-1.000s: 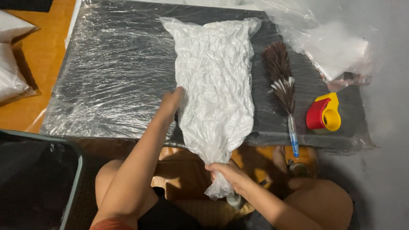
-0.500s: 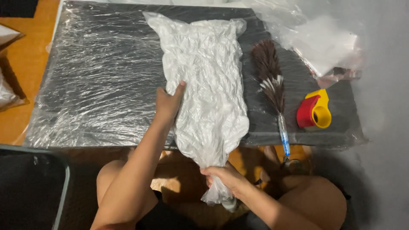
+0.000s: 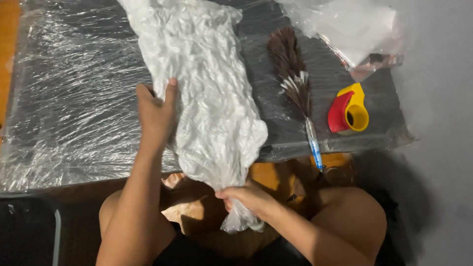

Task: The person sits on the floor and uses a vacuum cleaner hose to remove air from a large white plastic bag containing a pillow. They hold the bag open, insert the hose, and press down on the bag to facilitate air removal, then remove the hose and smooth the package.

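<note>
A long, crumpled white cloth [image 3: 197, 83] lies lengthwise on a dark board wrapped in clear plastic film [image 3: 74, 98]. Its near end hangs off the board's front edge. My left hand [image 3: 155, 111] rests flat against the cloth's left side, fingers together and pointing away from me. My right hand [image 3: 244, 197] is closed around the bunched lower end of the cloth, below the board's edge and above my lap.
A brown feather duster [image 3: 295, 83] with a blue handle lies to the right of the cloth. A red and yellow tape dispenser [image 3: 350, 111] sits near the board's right edge. A crinkled clear plastic bag [image 3: 350, 29] lies at the top right. My bare knees are below.
The view has moved closer to the board. My left hand has slid a little farther up the cloth's left side. My right hand keeps its hold on the lower end.
</note>
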